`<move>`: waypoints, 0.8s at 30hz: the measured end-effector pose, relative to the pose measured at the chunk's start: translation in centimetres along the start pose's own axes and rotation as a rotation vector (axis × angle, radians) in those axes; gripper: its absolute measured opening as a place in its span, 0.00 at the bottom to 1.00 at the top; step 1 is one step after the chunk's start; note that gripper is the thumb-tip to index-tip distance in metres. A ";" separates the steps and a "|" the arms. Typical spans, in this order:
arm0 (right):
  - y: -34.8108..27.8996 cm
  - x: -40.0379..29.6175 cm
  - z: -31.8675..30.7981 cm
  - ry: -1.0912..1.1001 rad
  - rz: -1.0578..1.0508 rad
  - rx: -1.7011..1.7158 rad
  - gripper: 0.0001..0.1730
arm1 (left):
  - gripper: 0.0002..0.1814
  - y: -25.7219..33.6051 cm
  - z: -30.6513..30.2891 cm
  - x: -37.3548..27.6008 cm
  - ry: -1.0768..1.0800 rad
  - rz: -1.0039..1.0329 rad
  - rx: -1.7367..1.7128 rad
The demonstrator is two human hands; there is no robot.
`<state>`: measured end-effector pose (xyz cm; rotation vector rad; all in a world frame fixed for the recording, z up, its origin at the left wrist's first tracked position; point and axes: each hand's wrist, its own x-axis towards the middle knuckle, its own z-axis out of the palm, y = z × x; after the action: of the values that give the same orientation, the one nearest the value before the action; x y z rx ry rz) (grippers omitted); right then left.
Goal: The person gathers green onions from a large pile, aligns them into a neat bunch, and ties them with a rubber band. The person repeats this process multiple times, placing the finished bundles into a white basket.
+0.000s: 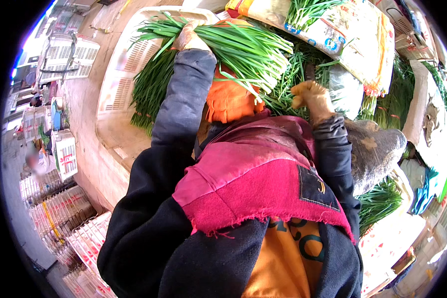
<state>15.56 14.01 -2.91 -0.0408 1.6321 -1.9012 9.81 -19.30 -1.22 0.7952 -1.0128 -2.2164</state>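
Note:
My left hand (189, 35) is shut on a thick bunch of garlic chives (242, 52), near its leafy end. The pale stem ends fan out to the right, above the orange cloth (229, 98) over my lap. My right hand (313, 97) hovers past those stems, its fingers curled and the thumb apart, with nothing visible in it. Beneath it lie loose green trimmings (283, 98). More chives (152, 82) rest in a white plastic crate (113, 89) on the left, under my left forearm.
A printed woven sack (361, 48) lies at the upper right with a small chive bunch (309, 13) on it. Banded chives (393, 98) stand farther right. A dark patterned cushion or bag (376, 149) sits by my right elbow. Stacked white crates (65, 212) line the lower left.

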 end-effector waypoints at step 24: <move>-5.5 -0.9 5.4 -0.140 -0.121 0.079 0.17 | 0.19 0.1 -4.7 0.9 -0.001 -0.251 -0.077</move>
<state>16.06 9.89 3.64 -0.2394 1.4902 -2.0038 12.61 -22.16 -3.88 0.9300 -0.8609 -2.4504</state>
